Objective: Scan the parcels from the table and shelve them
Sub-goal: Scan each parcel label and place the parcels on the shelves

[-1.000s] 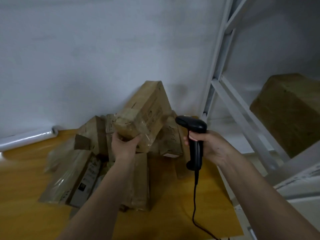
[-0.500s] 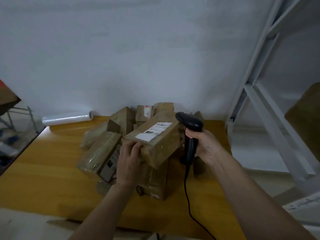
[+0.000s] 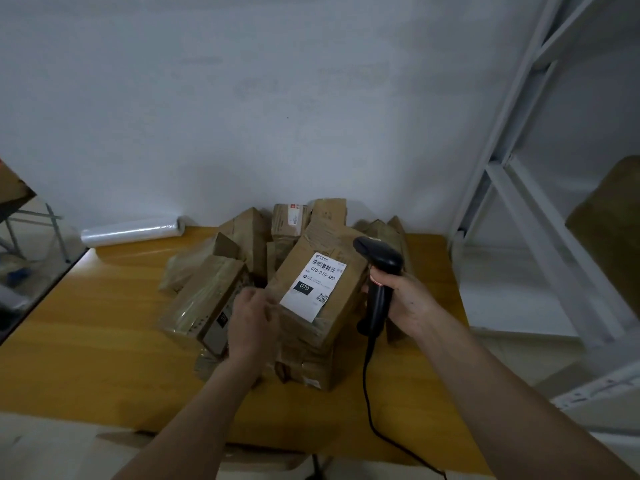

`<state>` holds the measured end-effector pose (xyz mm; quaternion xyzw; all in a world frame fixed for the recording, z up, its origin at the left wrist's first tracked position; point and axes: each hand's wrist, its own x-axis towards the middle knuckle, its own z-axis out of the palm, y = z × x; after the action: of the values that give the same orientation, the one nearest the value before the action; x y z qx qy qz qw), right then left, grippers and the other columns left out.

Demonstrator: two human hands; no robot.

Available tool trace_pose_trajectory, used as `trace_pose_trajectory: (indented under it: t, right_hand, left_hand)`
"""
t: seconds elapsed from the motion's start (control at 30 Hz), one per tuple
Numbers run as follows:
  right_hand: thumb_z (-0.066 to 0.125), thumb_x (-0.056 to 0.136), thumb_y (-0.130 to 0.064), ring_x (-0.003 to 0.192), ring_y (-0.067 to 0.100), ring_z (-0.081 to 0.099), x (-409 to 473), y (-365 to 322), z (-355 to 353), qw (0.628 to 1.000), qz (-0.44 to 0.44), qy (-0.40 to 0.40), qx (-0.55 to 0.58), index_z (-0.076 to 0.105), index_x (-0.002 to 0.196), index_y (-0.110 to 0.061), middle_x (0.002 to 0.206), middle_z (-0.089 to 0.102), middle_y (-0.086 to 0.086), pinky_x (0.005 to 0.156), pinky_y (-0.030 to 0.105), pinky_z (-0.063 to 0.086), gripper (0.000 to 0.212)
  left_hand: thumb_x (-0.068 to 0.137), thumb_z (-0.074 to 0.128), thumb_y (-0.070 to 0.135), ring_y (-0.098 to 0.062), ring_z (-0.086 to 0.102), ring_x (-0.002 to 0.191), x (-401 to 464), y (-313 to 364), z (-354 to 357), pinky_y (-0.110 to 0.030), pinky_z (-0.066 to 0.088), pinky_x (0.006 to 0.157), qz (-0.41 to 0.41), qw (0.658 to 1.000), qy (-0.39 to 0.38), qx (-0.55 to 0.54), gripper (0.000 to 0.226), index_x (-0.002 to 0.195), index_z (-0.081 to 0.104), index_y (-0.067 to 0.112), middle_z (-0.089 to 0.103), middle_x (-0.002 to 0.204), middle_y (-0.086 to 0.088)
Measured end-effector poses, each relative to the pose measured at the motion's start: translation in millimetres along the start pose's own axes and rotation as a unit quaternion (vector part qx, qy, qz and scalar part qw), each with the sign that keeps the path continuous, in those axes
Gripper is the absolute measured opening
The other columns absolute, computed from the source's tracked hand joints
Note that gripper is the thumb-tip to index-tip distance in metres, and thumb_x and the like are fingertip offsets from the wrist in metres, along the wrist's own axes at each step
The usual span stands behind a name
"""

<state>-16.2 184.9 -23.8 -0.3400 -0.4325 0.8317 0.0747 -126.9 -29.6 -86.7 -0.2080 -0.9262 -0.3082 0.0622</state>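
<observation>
My left hand point(image 3: 252, 323) grips the near left corner of a brown cardboard parcel point(image 3: 341, 306), tilted so its white shipping label point(image 3: 313, 287) faces up. That label reads 070-070-A80. My right hand point(image 3: 403, 303) grips the handle of a black barcode scanner point(image 3: 379, 268), whose head sits just right of the parcel's far corner and points left across it. The scanner's black cable point(image 3: 372, 403) hangs down toward the table's front edge. A pile of other brown parcels point(image 3: 207, 292) lies beneath and behind the held one on the wooden table point(image 3: 104, 327).
A roll of clear stretch film point(image 3: 131, 232) lies at the table's back left against the white wall. A white metal shelf rack point(image 3: 526, 216) stands to the right, with a large brown box point(image 3: 613, 223) on one level. The table's left edge drops to the floor.
The parcel was held up with its label hidden; now it is lowered and turned label-up. The scanner has stayed beside it. My view has swung left, away from the rack.
</observation>
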Motion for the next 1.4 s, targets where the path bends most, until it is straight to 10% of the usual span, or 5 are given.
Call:
trace_pose_trajectory:
  t: [0.5,0.77,0.97,1.27,1.4]
  right_hand:
    - [0.066,0.088,-0.009,0.085,0.021,0.06,0.3,2.0,-4.8,0.999,0.001,0.025,-0.036,0.064,0.106,-0.01,0.085,0.065,0.004,0.084,0.035,0.047,0.019]
    - [0.065,0.088,-0.012,0.097,0.025,0.063,-8.6,-12.7,-17.1,0.997,-0.008,0.023,-0.076,0.064,0.11,-0.009,0.097,0.068,0.007,0.082,0.035,0.048,0.023]
    - [0.066,0.087,-0.014,0.099,0.025,0.065,-19.8,-40.1,-21.8,0.993,-0.063,0.007,-0.101,0.064,0.114,-0.01,0.101,0.07,0.007,0.08,0.035,0.049,0.027]
    - [0.066,0.088,-0.031,0.103,0.02,0.062,-40.6,-60.5,-7.2,0.949,-0.22,0.07,-0.214,0.063,0.116,-0.022,0.105,0.067,-0.001,0.098,0.045,0.045,0.03]
    - [0.071,0.085,-0.028,0.102,0.018,0.061,-52.7,-58.1,-0.5,0.936,-0.231,0.04,-0.264,0.062,0.11,-0.025,0.099,0.066,-0.004,0.092,0.035,0.048,0.027]
  left_hand:
    - [0.087,0.071,0.033,-0.033,0.048,0.128,79.0,26.5,15.2,-0.042,0.042,0.102,-0.239,0.919,-0.287,-0.126,0.071,0.142,0.037,0.006,0.047,0.143,-0.014]
    - [0.086,0.07,0.016,-0.025,0.064,0.104,60.1,18.0,12.6,-0.035,0.054,0.084,-0.311,0.812,-0.397,-0.293,0.031,0.115,0.064,0.008,0.068,0.117,-0.011]
    - [0.074,0.075,0.005,-0.022,0.071,0.098,62.1,31.6,-5.8,-0.032,0.056,0.082,-0.281,0.763,-0.422,-0.4,0.041,0.114,0.067,0.003,0.073,0.111,-0.011]
    - [0.067,0.081,0.004,-0.037,0.066,0.107,99.9,85.3,-41.5,-0.052,0.048,0.1,-0.209,0.815,-0.297,-0.451,0.056,0.12,0.064,0.002,0.072,0.109,-0.016]
    - [0.076,0.073,-0.008,-0.028,0.074,0.083,110.0,101.6,-47.7,-0.036,0.061,0.062,-0.231,0.801,-0.248,-0.493,0.046,0.12,0.061,-0.002,0.073,0.102,-0.018]
